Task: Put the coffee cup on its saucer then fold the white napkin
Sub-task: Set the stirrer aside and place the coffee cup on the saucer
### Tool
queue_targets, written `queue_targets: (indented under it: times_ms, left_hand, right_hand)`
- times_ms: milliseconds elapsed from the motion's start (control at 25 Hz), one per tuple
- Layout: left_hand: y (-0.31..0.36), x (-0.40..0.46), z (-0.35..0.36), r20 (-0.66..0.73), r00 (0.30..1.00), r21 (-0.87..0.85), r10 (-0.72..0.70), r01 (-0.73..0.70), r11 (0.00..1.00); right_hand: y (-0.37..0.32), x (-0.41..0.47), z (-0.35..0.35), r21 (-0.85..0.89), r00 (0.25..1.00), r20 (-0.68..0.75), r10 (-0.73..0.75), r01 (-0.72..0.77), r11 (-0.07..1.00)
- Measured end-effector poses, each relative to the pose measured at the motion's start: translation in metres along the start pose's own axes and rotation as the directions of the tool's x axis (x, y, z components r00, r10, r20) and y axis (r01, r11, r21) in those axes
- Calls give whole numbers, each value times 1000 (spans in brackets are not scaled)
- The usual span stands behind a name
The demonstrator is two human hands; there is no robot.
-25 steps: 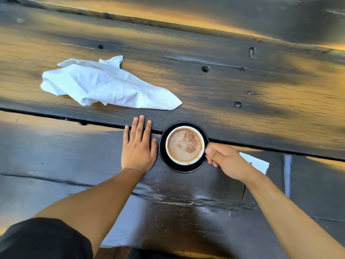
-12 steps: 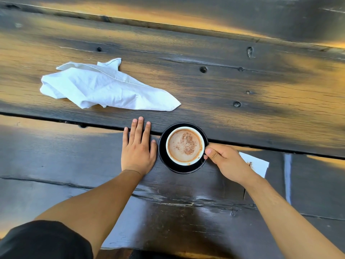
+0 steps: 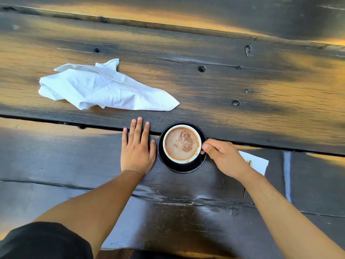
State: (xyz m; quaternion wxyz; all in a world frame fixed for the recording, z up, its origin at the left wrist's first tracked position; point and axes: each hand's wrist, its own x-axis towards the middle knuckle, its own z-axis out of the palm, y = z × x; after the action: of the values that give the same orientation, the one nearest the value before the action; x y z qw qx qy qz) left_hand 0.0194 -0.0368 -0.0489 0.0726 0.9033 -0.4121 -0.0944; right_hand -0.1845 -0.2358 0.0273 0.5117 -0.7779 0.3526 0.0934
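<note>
Sitting on its black saucer, the white coffee cup holds milky coffee dusted with brown powder, and both rest on the dark wooden table near its front plank seam. At the cup's right side, the right hand has its thumb and curled fingers pinched on the handle, which is mostly hidden beneath them. Just left of the saucer, the left hand lies flat on the table, palm down, its fingers straight and close together, the thumb beside the saucer's rim. Farther back and to the left, well apart from both hands, lies the white napkin, crumpled and unfolded. Behind the right wrist, a white slip of paper shows partly on the table.
</note>
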Motion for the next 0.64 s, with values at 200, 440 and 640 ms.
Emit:
queue_targets:
  times_ms: [200,440,640]
  left_hand:
    - [1,0,0,9,1000,3,-3,3,1000]
    - [0,0,0,6,1000,4,-1,1,1000]
    - [1,0,0,8,1000,9,-2,2,1000]
  right_hand:
    - [-5,-3,0,23,1000,-4,17,-17,1000]
    - [-12,-6,-2,3,999,-10,31,-31,1000]
    - [-4,-9,-4,64,998,-35,53,-50,997]
